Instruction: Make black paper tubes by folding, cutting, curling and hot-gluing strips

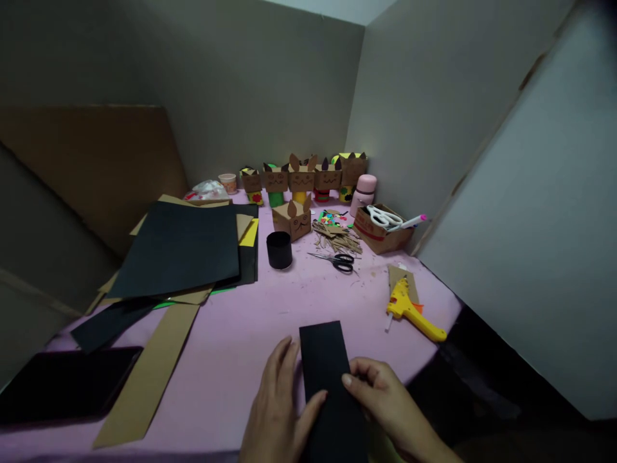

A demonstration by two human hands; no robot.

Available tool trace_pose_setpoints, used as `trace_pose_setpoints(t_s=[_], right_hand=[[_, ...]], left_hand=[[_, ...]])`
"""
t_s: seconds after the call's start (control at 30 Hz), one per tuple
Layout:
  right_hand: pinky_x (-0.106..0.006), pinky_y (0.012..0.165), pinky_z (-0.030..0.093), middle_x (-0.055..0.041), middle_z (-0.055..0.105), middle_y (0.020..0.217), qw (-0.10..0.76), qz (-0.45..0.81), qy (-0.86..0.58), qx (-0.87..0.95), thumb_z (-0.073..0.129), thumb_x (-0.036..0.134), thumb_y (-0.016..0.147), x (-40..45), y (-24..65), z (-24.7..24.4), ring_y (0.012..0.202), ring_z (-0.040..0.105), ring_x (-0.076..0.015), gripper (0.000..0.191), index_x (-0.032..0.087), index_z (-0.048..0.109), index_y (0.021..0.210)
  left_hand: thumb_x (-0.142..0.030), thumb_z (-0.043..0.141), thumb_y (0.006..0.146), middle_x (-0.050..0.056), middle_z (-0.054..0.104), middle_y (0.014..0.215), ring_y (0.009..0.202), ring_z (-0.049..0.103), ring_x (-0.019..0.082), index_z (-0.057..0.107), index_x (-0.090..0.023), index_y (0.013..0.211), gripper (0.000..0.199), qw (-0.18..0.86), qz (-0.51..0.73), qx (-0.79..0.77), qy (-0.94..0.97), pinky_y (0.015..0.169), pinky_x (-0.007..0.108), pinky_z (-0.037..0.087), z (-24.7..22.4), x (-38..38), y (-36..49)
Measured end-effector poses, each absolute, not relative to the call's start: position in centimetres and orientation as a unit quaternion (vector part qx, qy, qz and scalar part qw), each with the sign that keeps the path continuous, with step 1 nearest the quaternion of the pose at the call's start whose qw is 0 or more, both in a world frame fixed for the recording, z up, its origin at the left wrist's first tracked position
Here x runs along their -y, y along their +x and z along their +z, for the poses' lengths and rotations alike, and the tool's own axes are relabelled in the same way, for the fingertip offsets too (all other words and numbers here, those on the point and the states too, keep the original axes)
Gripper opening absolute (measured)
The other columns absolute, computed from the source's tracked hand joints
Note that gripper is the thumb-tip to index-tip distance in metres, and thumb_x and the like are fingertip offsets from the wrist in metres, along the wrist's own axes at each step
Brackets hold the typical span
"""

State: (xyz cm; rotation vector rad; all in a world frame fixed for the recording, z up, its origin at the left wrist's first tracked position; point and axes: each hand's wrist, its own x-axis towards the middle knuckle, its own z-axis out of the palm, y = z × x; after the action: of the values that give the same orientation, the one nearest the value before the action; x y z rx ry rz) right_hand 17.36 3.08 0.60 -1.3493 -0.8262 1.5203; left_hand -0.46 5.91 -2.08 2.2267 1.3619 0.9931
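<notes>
A black paper strip (326, 366) is at the near edge of the table, its lower end running out of the picture. My right hand (385, 392) pinches the strip's right edge, thumb on top and fingers curled under. My left hand (277, 405) is at the strip's left side, with its fingers stretched out and its thumb resting on the black surface. Beyond the hands stands a short black paper tube (279, 251). Black-handled scissors (340, 261) lie to the right of the tube.
A yellow glue gun (409, 312) lies at right, near a box of scissors and pens (380, 235). Cardboard figures (301, 179), a pink bottle (364, 193) and cardboard scraps (337, 239) stand behind. Black sheets (178, 251), a cardboard strip (149, 379) and a dark tablet (67, 386) fill the left.
</notes>
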Motion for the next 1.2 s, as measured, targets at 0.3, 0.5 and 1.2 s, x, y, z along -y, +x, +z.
trace_pose_setpoints(t_s=[0.3,0.5,1.2], right_hand=[[-0.016,0.037,0.018,0.0088,0.041,0.046,0.470,0.639,-0.506,0.339,0.071,0.056,0.060,-1.4,16.6,-0.7,0.036,0.028,-0.0022,0.046,0.014,0.053,0.065],[-0.017,0.037,0.021,0.0083,0.041,0.048,0.445,0.640,-0.495,0.385,0.067,0.057,0.064,0.2,16.6,-1.9,0.038,0.031,-0.0031,0.044,0.016,0.052,0.065],[-0.014,0.036,0.032,-0.0030,0.063,0.051,0.391,0.841,-0.322,0.188,0.048,0.068,0.072,4.4,13.4,0.1,0.038,0.053,-0.0075,0.058,0.013,0.066,0.073]], left_hand=[[-0.037,0.062,0.076,0.009,0.072,0.073,0.065,0.066,0.020,0.067,-0.013,0.088,0.027,0.763,0.376,-0.408,0.332,0.061,0.030,0.050,1.7,-5.2,0.4],[-0.035,0.070,0.068,0.003,0.067,0.057,0.049,0.058,0.014,0.067,-0.013,0.071,0.023,0.755,0.402,-0.409,0.317,0.053,0.026,0.045,2.2,-3.6,0.8],[-0.030,0.068,0.070,-0.001,0.063,0.060,0.055,0.056,0.013,0.066,-0.019,0.076,0.013,0.689,0.499,-0.379,0.363,0.051,0.021,0.044,9.7,2.5,0.5]])
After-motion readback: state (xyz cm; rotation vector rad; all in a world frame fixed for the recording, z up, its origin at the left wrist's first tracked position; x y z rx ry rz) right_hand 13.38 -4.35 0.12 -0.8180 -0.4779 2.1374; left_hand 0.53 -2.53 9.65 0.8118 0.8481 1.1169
